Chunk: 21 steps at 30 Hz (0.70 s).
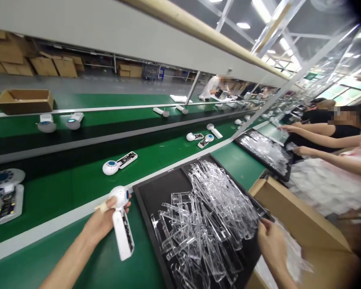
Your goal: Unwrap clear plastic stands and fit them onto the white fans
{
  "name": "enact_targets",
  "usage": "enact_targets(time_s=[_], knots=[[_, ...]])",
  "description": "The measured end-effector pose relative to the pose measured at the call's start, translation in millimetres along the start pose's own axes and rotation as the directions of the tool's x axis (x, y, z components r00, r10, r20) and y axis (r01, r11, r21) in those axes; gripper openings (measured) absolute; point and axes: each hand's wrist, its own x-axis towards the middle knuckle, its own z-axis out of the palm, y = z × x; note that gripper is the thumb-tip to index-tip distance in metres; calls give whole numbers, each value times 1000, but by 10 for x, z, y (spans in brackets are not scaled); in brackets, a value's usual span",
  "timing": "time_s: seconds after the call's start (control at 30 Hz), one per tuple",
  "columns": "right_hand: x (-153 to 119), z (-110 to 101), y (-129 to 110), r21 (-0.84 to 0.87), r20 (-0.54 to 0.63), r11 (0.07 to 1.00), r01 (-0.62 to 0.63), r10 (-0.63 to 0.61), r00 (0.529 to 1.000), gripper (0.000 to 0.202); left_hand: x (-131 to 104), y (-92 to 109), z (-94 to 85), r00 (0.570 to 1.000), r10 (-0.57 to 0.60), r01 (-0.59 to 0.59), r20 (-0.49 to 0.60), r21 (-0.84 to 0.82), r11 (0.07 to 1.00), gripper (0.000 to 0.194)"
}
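Observation:
My left hand (108, 214) grips a white handheld device (124, 237) by its round head, above the green bench edge. The device's handle hangs downward, its open side showing a dark circuit board. Beside it lies a black tray (159, 182) heaped with long clear plastic covers (210, 216). At the tray's right edge is my right hand (272, 241), its thumb and fingers curled together next to the covers. Whatever lies between those fingertips is hidden. Just beyond my left hand, another white device (111, 167) rests on the green belt with its board exposed.
More devices (7, 196) sit along the green conveyor belt (75, 176). A cardboard box (307, 224) with clear bags stands right of the tray. Farther right, a co-worker's hands (303, 150) are near a second tray (264, 152). A slanted metal post (255, 116) rises beyond.

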Motion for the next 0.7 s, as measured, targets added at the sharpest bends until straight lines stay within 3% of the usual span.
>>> enact_targets(time_s=[0.07,0.1,0.13,0.17,0.2,0.27,0.33,0.47,0.57,0.63,0.7], knots=[[-430,162,-372,69,123,971,228,-235,964,34,-45,57,-74,998,48,-44,32,-111,993,40],[-694,297,-567,110,217,935,336,-353,910,30,-69,76,-101,995,81,-72,50,-161,984,43],[-968,452,-754,127,340,854,504,-515,787,30,-96,91,-124,992,113,-99,62,-202,974,48],[-1233,612,-924,122,391,754,646,-635,666,26,-126,102,-145,988,142,-124,65,-231,965,51],[-1471,763,-1068,69,400,670,740,-698,594,25,-159,113,-166,984,165,-146,59,-246,958,52],[-1804,998,-1258,-101,424,624,775,-677,601,37,-233,140,-212,982,191,-181,15,-255,950,49],[-1914,1122,-1318,-180,427,632,754,-640,638,42,-308,178,-262,980,193,-198,-46,-267,943,42],[-1683,1120,-1228,-70,401,693,717,-638,657,41,-416,256,-323,972,220,-234,-80,-280,931,32],[-1513,981,-1230,131,341,768,628,-629,699,46,-446,277,-292,967,249,-256,-63,-282,925,32],[-1570,850,-1338,310,302,737,601,-675,673,50,-452,271,-229,957,284,-287,-50,-283,915,36],[-1794,724,-1513,461,259,613,642,-784,564,50,-459,256,-139,943,331,-325,-29,-282,903,39]])
